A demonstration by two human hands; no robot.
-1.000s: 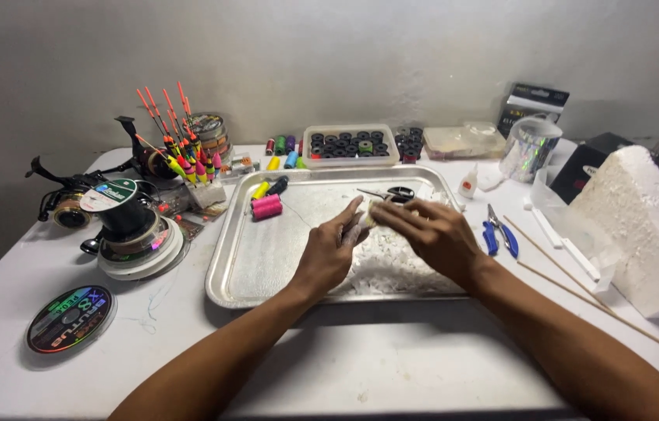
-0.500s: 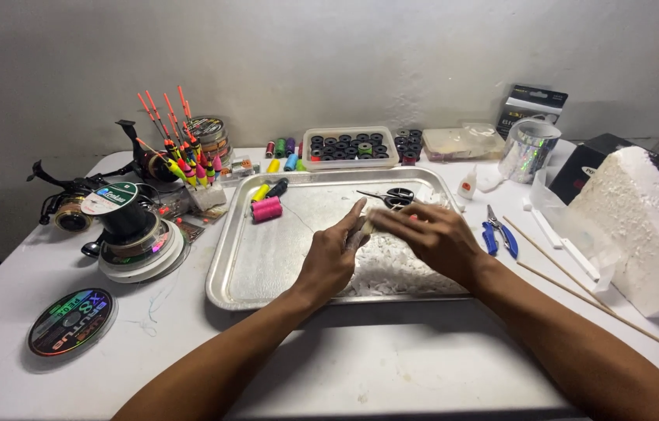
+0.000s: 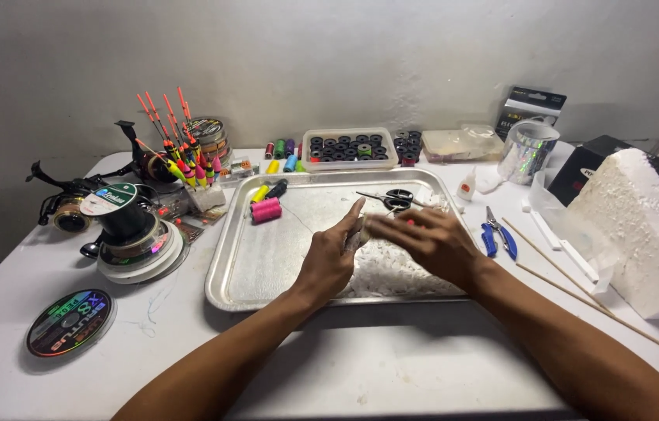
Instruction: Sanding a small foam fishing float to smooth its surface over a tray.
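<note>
Hands meet over the metal tray on the white desk. The left hand stands edge-up, its fingers together and pressed to a small pale piece (too blurred to say what it is). The right hand lies just beside it, fingers curled onto the same piece. Below both, inside the tray, lies a heap of white foam crumbs. Scissors and a pink thread spool rest toward the tray's far rim; blue pliers lie just outside its right edge.

Two hands, one tray, one scissors
</note>
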